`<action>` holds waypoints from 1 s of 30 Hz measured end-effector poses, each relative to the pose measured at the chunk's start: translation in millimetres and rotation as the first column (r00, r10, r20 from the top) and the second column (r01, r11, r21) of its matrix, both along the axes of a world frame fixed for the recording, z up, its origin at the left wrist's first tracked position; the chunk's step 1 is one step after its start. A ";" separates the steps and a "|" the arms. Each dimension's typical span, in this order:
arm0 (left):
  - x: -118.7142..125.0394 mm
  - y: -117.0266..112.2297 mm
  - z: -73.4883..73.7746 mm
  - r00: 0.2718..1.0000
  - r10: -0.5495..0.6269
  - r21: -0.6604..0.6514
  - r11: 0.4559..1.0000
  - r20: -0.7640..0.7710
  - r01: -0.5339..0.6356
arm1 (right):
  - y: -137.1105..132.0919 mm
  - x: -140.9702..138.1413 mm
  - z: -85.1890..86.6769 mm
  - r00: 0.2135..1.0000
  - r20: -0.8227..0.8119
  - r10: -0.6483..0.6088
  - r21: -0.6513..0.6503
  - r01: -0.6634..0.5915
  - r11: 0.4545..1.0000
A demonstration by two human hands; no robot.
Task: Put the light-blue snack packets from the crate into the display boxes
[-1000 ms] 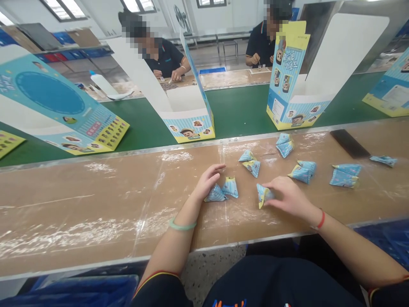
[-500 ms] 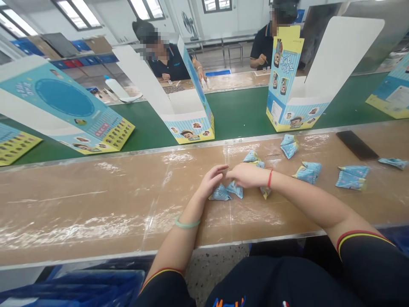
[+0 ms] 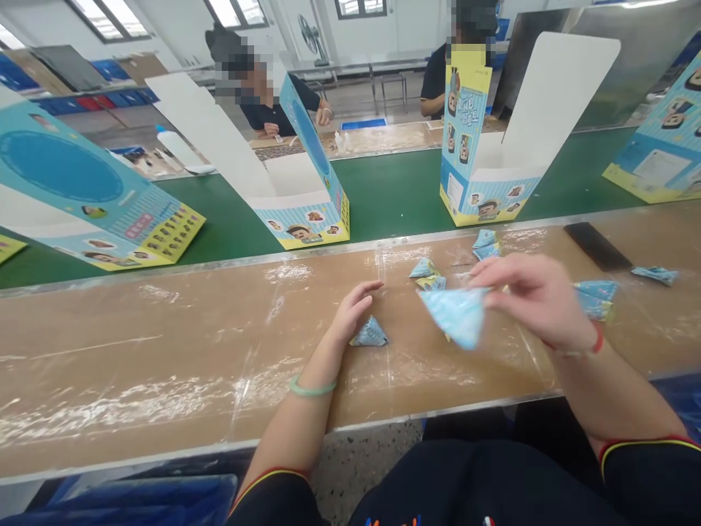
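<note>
Pinched in the fingers of my right hand (image 3: 531,296) is a light-blue foil packet (image 3: 456,315), lifted over the table and blurred by motion. My left hand (image 3: 353,310) rests on the tabletop with its fingers stretched out and nothing in them. Just beside its palm lies a blue packet (image 3: 371,332). Two small packets, a blue one (image 3: 423,268) and a yellowish one (image 3: 431,283), lie beyond the held packet. Another packet (image 3: 486,245) sits farther back, partly behind my right hand. To the right lie a blue packet (image 3: 596,298) and a flat one (image 3: 656,275).
Open printed boxes (image 3: 307,226), (image 3: 487,208) stand on the green strip (image 3: 391,197) behind the brown table (image 3: 164,351). A dark phone-like slab (image 3: 598,246) lies at right. Two co-workers sit across, near a white bottle (image 3: 179,148).
My right hand has moved right and up, away from my left hand, with a blue packet now in its fingers. My left hand stays nearly in place. The view has shifted slightly.
</note>
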State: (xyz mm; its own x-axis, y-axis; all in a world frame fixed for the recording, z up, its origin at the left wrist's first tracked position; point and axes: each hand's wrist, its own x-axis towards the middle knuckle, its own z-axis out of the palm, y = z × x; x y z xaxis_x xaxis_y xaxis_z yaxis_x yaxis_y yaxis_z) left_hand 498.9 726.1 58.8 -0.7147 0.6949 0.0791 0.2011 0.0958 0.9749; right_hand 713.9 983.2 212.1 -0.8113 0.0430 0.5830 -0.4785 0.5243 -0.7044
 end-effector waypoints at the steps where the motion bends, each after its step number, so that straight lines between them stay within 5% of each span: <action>1: 0.8 -2.2 6.5 0.999 -0.009 -0.043 0.999 -0.038 0.007 | -0.1 4.3 -11.9 0.999 0.039 0.000 0.080 -0.003 0.997; 4: 2.7 -14.9 28.5 0.984 -0.126 -0.280 0.956 -0.128 0.086 | -5.1 20.9 -58.1 0.992 0.123 -0.006 0.312 -0.033 0.950; 7: 8.2 -25.8 46.6 0.945 -0.312 -0.477 0.848 -0.096 0.231 | -11.1 33.9 -100.9 0.994 0.097 -0.058 0.430 0.011 0.903; 12: 23.6 -15.7 53.5 0.863 -0.474 -0.600 0.747 -0.176 0.288 | -11.0 22.7 -134.9 0.960 0.173 -0.221 0.463 0.118 0.878; 16: 23.3 -8.5 46.8 0.871 -0.457 -0.576 0.767 -0.183 0.282 | -26.1 16.0 -153.9 0.922 0.325 -0.209 0.479 0.030 0.877; 19: 15.0 -11.8 43.3 0.907 -0.395 -0.483 0.828 -0.144 0.284 | -37.6 27.2 -164.3 0.929 0.364 -0.068 0.435 -0.105 0.894; 21: 9.7 -14.7 42.8 0.922 -0.373 -0.450 0.844 -0.105 0.290 | -29.7 32.5 -159.8 0.940 0.339 0.030 0.345 -0.154 0.926; 24: 7.6 -16.3 44.2 0.933 -0.352 -0.502 0.822 -0.078 0.268 | 16.2 18.3 -124.0 0.985 0.151 -0.083 0.163 0.058 0.985; 27: 13.4 -12.6 44.8 0.940 -0.329 -0.559 0.798 -0.090 0.226 | 89.9 -32.3 -63.1 0.911 -0.137 -0.389 -0.104 0.377 0.920; 30: 21.0 -3.5 41.1 0.943 -0.328 -0.535 0.807 -0.053 0.250 | 162.5 -106.0 -9.1 0.825 -0.153 -0.545 -0.185 0.518 0.835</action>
State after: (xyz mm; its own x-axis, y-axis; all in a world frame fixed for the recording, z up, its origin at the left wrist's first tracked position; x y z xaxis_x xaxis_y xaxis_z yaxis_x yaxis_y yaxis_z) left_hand 520.0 722.7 100.0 -0.4829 0.8340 -0.2671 0.4269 0.4905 0.7597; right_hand 607.8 1145.6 203.1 -0.5137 0.5207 0.6818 -0.2840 0.6467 -0.7079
